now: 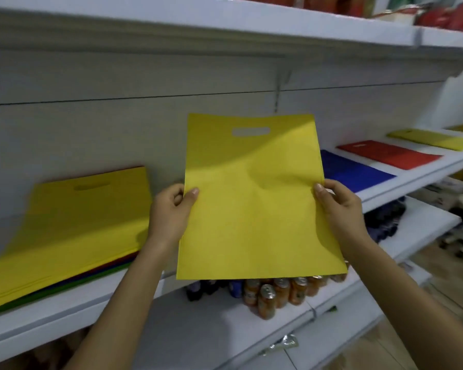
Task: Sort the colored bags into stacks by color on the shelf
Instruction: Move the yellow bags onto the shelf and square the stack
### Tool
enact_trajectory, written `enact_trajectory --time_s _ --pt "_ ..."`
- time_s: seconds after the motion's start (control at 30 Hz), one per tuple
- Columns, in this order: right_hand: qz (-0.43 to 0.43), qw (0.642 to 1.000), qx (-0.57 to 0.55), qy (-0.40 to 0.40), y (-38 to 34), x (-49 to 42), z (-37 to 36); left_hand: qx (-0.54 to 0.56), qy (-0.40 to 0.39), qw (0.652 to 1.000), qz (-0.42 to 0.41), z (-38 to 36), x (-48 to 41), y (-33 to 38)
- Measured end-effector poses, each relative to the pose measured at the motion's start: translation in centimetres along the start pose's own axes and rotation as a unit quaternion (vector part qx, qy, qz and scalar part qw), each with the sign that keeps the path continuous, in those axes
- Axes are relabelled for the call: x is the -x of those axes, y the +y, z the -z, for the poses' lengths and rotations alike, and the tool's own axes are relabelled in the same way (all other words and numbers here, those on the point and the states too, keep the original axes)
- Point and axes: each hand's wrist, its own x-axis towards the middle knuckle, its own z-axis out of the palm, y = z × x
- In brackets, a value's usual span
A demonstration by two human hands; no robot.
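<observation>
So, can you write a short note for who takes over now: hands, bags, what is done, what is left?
Hands: left hand pinches the left edge of the yellow bag; right hand pinches its right edge. The bag is held up in front of the shelf, not yet laid down.
The mixed pile lies at the shelf's left, yellow on top, red, blue and green edges below.
Done: blue stack, red stack and yellow stack lie to the right.
Left: lay this bag on the yellow stack, then sort the mixed pile.
</observation>
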Motion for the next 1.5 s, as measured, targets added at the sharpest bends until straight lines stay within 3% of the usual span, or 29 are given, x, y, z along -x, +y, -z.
enact_trajectory --time_s 0.3,0.63,1.07,1.3,1.5 --pt "-0.041 0.987 0.071 0.136 1.8 -3.4 21.3 0.038 -0.071 0.996 -0.04 -22.4 1.7 4.4" --pt "-0.046 0.938 0.214 0.268 1.2 -5.9 39.4 0.078 -0.16 0.981 -0.075 -41.9 3.9 8.5" --pt "-0.008 0.874 0.308 0.377 5.2 -15.9 52.4 0.156 -0.26 0.951 -0.06 -63.4 -2.2 8.9" --pt "-0.089 0.896 0.166 0.401 7.9 -24.8 57.6 0.18 -0.287 0.938 -0.07 -74.7 -9.0 8.5" --pt "-0.095 0.883 0.16 0.431 10.7 -29.0 60.5 0.175 -0.302 0.935 -0.065 -81.0 -11.8 8.2"
